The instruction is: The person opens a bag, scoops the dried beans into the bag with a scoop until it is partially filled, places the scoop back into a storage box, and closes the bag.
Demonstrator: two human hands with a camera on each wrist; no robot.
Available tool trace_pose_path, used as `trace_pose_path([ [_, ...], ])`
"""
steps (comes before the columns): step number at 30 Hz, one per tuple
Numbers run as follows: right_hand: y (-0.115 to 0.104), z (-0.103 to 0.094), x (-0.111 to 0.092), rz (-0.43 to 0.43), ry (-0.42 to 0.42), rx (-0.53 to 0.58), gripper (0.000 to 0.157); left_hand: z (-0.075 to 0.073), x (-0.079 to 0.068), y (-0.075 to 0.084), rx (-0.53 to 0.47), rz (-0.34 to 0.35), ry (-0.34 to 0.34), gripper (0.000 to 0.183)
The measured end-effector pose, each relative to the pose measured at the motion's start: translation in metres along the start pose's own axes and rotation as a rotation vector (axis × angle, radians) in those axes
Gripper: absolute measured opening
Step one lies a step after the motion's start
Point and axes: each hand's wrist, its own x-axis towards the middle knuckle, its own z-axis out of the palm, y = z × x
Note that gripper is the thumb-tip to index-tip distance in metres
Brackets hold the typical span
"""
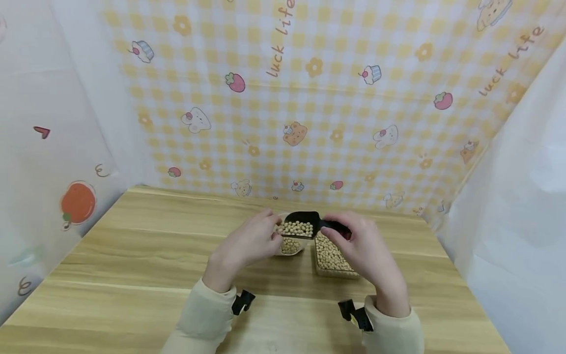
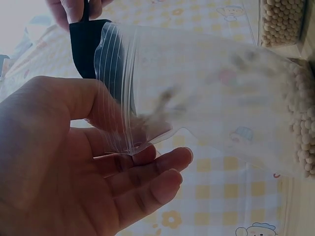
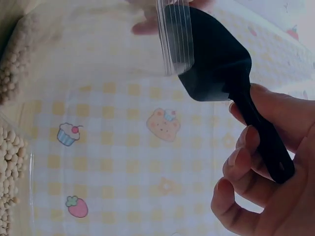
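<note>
My left hand [image 1: 249, 241] pinches the rim of a clear zip bag [image 2: 162, 54] between thumb and fingers. The bag stands upright, with pale round beans [image 2: 302, 132] gathered at its bottom. My right hand [image 1: 362, 241] grips the handle of a black scoop [image 3: 216, 59], whose front reaches into the bag's mouth. Soybean-like beans [image 1: 298, 228] lie in the scoop, and in the left wrist view blurred ones drop through the bag. Just right of the bag, under my right hand, is a clear box [image 1: 337, 273] full of the same beans.
Everything stands on a wood-grain table [image 1: 146, 255]. A yellow checked cloth [image 1: 265, 113] hangs behind it, with white sheeting [image 1: 513, 196] on the right and a printed white sheet [image 1: 40, 167] on the left.
</note>
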Motion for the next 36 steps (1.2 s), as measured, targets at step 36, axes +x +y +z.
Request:
trace_pose_path([
  [36, 0.044, -0.040, -0.024, -0.006, 0.102, -0.126, 0.024, 0.003, 0.000, -0.001, -0.018, -0.006, 0.001, 0.038],
])
